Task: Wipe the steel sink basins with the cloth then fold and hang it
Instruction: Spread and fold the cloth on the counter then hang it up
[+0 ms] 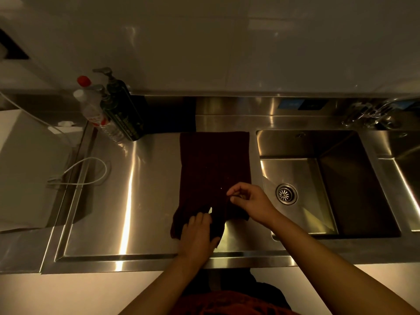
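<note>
On the near end of the dark cloth (214,169), my left hand (197,235) lies palm down with its fingers fairly straight, pressing the near left corner flat against the steel surface (136,201). My right hand (247,201) sits just to the right of it and a little farther from me, over the cloth's near right edge, fingers curled with thumb and forefinger drawn together in a narrow pinch at the fabric; whether they actually have hold of a fold I cannot tell for sure, since the cloth is so dark there. Both my forearms reach in from the bottom edge.

One cloth lies spread lengthwise away from me, flat over most of its length and rumpled at the near end under my hands. It rests on the recessed drainboard part of the surface, just left of the sink basin (341,189), not touching the water side.

Two basins show: the nearer one with a round drain strainer (286,193) in its floor, and a second basin (406,178) cut off by the right edge. One tap (372,114) stands behind them, blurred.

At the far left corner of the drainboard stand four bottles close together: two dark pump bottles (123,110) and two clear bottles (91,108), one of them with a red cap (83,80). Beyond the surface's left rim sits one white appliance (29,169), with one white cable (86,171) looped beside it.
</note>
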The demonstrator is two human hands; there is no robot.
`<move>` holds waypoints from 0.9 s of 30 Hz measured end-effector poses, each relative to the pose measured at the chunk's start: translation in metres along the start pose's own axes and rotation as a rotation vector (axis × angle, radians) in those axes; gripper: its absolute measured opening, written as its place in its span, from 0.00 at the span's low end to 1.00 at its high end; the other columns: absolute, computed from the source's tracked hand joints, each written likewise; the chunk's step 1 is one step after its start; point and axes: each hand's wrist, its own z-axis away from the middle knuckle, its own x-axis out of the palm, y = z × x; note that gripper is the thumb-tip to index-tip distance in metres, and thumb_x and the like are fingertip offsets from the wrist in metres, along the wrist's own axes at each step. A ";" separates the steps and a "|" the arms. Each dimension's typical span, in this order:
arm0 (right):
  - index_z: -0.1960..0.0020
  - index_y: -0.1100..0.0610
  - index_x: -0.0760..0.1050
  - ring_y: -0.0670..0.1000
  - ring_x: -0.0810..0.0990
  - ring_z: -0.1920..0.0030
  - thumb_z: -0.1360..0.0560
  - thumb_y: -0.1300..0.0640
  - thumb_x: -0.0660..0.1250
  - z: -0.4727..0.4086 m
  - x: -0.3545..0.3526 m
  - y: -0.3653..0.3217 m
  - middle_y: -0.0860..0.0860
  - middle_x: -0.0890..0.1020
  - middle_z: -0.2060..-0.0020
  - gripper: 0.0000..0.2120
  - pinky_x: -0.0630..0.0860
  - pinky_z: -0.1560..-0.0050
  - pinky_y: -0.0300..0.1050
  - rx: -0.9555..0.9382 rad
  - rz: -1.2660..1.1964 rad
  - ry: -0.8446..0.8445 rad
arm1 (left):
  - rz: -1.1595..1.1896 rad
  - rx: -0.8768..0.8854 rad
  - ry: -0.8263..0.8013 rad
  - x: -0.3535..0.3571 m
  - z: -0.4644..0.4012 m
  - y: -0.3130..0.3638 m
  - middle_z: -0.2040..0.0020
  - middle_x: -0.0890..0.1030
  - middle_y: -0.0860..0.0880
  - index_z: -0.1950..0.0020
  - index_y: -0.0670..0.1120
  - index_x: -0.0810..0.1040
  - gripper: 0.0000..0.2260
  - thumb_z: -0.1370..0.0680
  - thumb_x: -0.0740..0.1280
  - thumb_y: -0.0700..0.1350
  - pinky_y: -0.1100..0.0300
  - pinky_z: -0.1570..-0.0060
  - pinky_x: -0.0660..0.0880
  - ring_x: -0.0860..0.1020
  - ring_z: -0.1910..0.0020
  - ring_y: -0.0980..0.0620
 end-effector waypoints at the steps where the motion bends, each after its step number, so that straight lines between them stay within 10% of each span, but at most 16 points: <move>1: 0.44 0.71 0.79 0.54 0.82 0.47 0.23 0.73 0.67 -0.001 0.000 0.000 0.64 0.83 0.48 0.09 0.77 0.44 0.38 0.003 0.003 0.006 | -0.029 0.009 0.001 0.001 0.001 -0.001 0.35 0.73 0.54 0.33 0.54 0.72 0.22 0.24 0.72 0.58 0.56 0.40 0.71 0.72 0.37 0.51; 13: 0.45 0.62 0.81 0.48 0.83 0.46 0.23 0.69 0.70 -0.011 -0.014 0.006 0.55 0.85 0.49 0.08 0.77 0.44 0.35 0.027 0.046 0.022 | -0.128 0.100 -0.024 0.005 0.004 -0.008 0.27 0.70 0.51 0.33 0.51 0.79 0.12 0.16 0.63 0.46 0.55 0.35 0.68 0.68 0.30 0.49; 21: 0.40 0.52 0.81 0.47 0.81 0.45 0.28 0.71 0.70 -0.012 -0.029 0.008 0.48 0.82 0.44 0.21 0.81 0.46 0.40 0.084 0.300 -0.033 | 0.334 -0.056 0.107 -0.054 0.004 -0.028 0.59 0.78 0.58 0.49 0.61 0.69 0.08 0.18 0.67 0.49 0.66 0.66 0.74 0.79 0.59 0.61; 27: 0.41 0.56 0.82 0.51 0.79 0.46 0.26 0.70 0.71 -0.034 -0.036 0.010 0.51 0.80 0.48 0.17 0.74 0.46 0.39 0.091 0.514 0.059 | 0.290 -0.090 0.261 -0.110 -0.047 -0.043 0.60 0.79 0.58 0.50 0.60 0.70 0.07 0.18 0.65 0.48 0.59 0.66 0.71 0.78 0.63 0.59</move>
